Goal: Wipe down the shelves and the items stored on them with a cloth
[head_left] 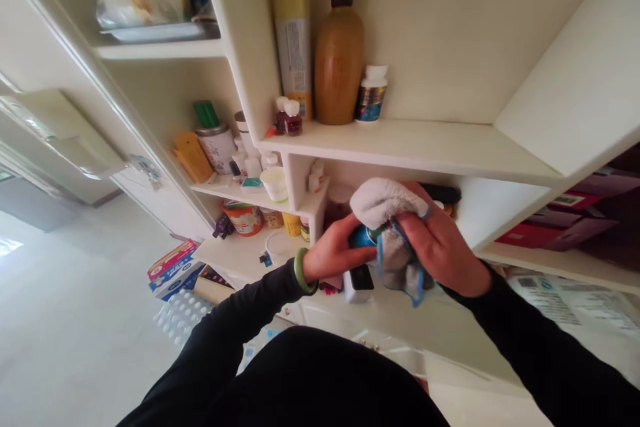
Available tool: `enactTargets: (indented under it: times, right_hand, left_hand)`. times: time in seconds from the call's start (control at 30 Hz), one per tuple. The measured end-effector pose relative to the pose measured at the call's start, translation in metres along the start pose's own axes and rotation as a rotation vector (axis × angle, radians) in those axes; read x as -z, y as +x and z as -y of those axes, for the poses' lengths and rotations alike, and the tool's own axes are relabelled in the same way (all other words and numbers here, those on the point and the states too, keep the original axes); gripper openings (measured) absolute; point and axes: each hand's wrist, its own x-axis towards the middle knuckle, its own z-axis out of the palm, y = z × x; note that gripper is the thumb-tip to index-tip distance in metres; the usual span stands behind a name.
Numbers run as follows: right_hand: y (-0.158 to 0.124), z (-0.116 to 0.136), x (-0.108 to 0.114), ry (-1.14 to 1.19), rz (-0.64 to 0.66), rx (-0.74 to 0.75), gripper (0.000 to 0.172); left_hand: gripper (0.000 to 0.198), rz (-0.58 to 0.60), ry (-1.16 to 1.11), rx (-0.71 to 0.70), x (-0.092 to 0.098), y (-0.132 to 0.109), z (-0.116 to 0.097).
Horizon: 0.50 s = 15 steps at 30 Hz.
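My left hand (334,252), with a green bangle at the wrist, is closed around a small blue-labelled bottle (362,236) held in front of the shelves. My right hand (443,243) is closed on a grey cloth with a blue edge (387,227), which is pressed over the top of that bottle. Most of the bottle is hidden by the cloth and my fingers. Both hands sit just below the white middle shelf (425,147).
On the middle shelf stand a tall brown bottle (340,47), a yellow spray can (294,40), a small white-capped jar (371,95) and little red bottles (289,117). Lower left shelves hold cups, jars and tubes. Boxes (173,268) lie on the floor; red boxes (560,220) sit at right.
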Motion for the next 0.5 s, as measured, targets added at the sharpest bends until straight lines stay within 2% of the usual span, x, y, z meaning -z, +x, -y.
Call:
enactTargets:
  times: [0.1, 0.3, 0.37, 0.5]
  right_hand:
    - [-0.015, -0.009, -0.022, 0.077, 0.073, -0.088, 0.028]
    - [-0.040, -0.038, -0.040, 0.115, 0.195, -0.309, 0.028]
    - [-0.044, -0.050, -0.043, 0.099, 0.165, -0.371, 0.029]
    - [-0.057, -0.073, -0.051, 0.156, -0.087, -0.508, 0.036]
  left_hand:
    - [0.071, 0.048, -0.033, 0.020, -0.004, -0.020, 0.017]
    - [0.072, 0.155, -0.055, 0.137, -0.011, -0.060, 0.035]
    - [0.074, 0.157, -0.128, 0.173, -0.014, -0.070, 0.039]
    - [0.077, 0.070, -0.478, 0.331, -0.017, -0.081, 0.045]
